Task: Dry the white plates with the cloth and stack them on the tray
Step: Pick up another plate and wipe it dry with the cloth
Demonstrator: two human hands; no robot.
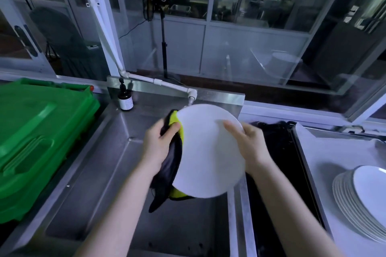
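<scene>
A round white plate [206, 152] is held tilted above the steel sink [100, 165], its underside toward me. My right hand [248, 142] grips its right rim, thumb on the near face. My left hand [160, 142] grips a black and yellow cloth [169, 171] against the plate's left edge; the cloth hangs down behind the plate. A stack of several white plates [363, 198] sits on the white tray [325, 152] at the right.
A green plastic crate [39, 135] stands left of the sink. A dark pump bottle [125, 100] sits at the sink's back rim, beside a white tap pipe [167, 84]. A dark gap [279, 162] lies between sink and tray. Glass panels stand behind.
</scene>
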